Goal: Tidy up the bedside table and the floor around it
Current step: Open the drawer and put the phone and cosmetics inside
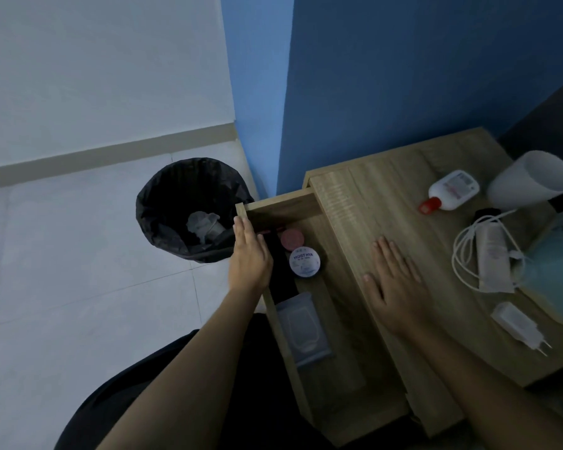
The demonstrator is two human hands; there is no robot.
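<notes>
Bedside table [371, 206] drawer [283, 204] open, left hand [249, 258] flat against its front edge

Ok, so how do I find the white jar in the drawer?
Look at the wooden bedside table, then its open drawer by the left hand. Two round jars sit there; yours is the bigger white-lidded jar with blue writing, not the pink-lidded jar.

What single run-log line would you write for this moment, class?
drawer: open | left hand: straight fingers at its front | right hand: flat on bedside table
</notes>
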